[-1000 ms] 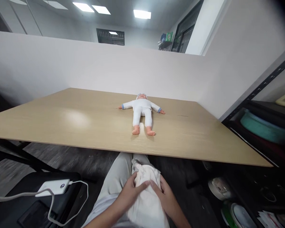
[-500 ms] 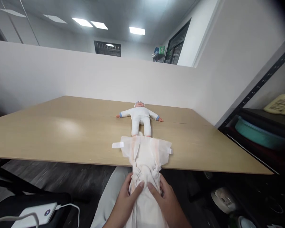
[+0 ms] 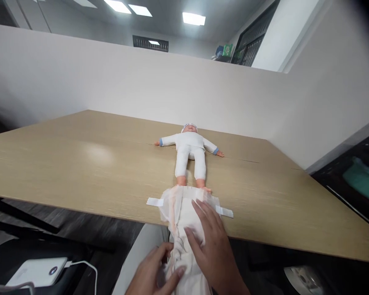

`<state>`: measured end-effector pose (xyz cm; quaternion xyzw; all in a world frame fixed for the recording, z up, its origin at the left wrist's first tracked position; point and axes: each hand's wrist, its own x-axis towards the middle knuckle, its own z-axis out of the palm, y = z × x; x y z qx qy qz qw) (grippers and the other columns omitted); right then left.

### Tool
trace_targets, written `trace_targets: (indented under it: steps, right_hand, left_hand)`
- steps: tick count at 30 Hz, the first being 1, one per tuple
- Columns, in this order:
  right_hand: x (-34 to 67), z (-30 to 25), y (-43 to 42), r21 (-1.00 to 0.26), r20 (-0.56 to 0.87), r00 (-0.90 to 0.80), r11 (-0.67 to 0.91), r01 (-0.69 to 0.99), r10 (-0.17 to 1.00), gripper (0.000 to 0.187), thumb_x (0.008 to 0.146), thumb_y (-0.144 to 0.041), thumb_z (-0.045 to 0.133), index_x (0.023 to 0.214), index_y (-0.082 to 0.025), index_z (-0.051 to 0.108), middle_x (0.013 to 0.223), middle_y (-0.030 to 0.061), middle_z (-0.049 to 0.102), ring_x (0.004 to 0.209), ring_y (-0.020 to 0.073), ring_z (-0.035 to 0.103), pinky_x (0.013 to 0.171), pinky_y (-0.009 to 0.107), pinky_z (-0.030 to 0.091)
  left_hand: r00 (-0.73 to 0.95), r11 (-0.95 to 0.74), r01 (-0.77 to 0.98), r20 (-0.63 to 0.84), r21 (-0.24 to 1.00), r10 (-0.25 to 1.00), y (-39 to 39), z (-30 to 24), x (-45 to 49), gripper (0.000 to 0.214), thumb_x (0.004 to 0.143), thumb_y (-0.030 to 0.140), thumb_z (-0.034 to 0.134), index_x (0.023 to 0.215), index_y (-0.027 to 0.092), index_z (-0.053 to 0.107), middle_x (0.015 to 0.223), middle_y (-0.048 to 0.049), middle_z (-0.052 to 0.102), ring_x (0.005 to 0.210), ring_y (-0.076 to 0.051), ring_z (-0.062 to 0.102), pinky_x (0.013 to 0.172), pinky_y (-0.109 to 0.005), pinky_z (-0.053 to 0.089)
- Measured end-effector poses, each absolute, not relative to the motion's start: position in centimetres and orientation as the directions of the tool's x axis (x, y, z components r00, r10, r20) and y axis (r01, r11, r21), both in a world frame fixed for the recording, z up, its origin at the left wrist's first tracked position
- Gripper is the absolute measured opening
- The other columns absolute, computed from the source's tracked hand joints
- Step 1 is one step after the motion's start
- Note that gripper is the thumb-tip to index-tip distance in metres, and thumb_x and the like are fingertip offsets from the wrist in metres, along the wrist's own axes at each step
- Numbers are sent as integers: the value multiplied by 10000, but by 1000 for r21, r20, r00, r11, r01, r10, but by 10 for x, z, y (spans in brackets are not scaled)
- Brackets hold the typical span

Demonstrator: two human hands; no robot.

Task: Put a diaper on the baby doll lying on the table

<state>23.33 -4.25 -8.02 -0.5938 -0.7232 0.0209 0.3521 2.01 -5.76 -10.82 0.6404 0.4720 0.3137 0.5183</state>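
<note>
A white diaper (image 3: pixel 189 209) lies unfolded over the table's front edge, its near half hanging toward my lap. Its tape tabs stick out at both sides. My left hand (image 3: pixel 160 268) grips the diaper's left edge, thumb on top and fingers curled beneath. Laid flat over the inner surface, my right hand (image 3: pixel 210 241) has its fingers spread and touches the lining. Just beyond the diaper a baby doll (image 3: pixel 190 147) in white clothes with blue cuffs lies on its back, arms out, its feet close to the diaper's far edge.
The wooden table (image 3: pixel 126 176) backs onto a low white partition (image 3: pixel 141 86). At the lower left, a white power bank (image 3: pixel 38 271) with a cable rests on a black seat. A dark shelf with a teal basin (image 3: pixel 364 178) stands at the right.
My right hand has let go of the diaper's right edge and moved forward onto its lining. The right tape tab now extends outward. My left hand keeps its hold. The view has shifted.
</note>
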Motion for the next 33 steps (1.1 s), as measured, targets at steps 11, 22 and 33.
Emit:
trace_targets:
  steps: [11, 22, 33]
  right_hand:
    - [232, -81, 2, -345, 287, -288, 379, 859, 914, 609, 1075, -378, 437, 1667, -338, 296, 1723, 67, 335, 1599, 290, 292, 1288, 597, 302]
    - [234, -80, 5, -345, 228, -280, 347, 872, 932, 597, 1069, -408, 452, 1653, -364, 334, 1718, 46, 345, 1595, 293, 303, 1291, 581, 311]
    - [257, -76, 57, -346, 30, -401, 386, 855, 916, 585, 1112, -440, 345, 1677, -392, 205, 1766, -2, 153, 1638, 249, 174, 1330, 569, 224]
  left_hand:
    - [599, -708, 697, 447, 116, 664, 136, -37, 24, 663, 905, 85, 560, 1547, 231, 486, 1561, -185, 499, 1378, -355, 504, 1111, -524, 437]
    - [991, -986, 31, 137, -163, 9, 215, -33, 109, 558, 821, 129, 692, 1350, 304, 662, 1655, -55, 459, 1501, -348, 415, 1214, -491, 311]
    - [865, -860, -30, 445, 509, 233, 243, 54, 109, 374, 920, 401, 683, 1253, 231, 679, 1199, -65, 749, 1072, -247, 686, 935, -362, 497]
